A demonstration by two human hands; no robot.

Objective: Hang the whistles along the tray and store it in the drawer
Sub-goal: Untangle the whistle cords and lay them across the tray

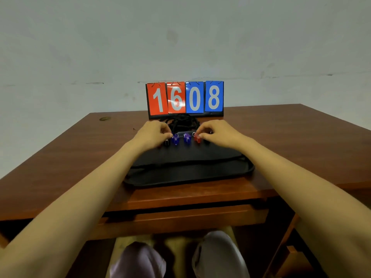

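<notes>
A black tray lies on the wooden desk in front of me. Along its far rim sit two blue whistles, a red whistle and a dark whistle. Their black cords are bunched behind the tray. My left hand has its fingertips curled at the left blue whistle's ring. My right hand pinches the red whistle near its metal ring. More whistles may be hidden under both hands.
A flip scoreboard reading 1608 stands behind the cords near the wall. The desk drawer below the front edge is slightly pulled out. My knees are under the desk.
</notes>
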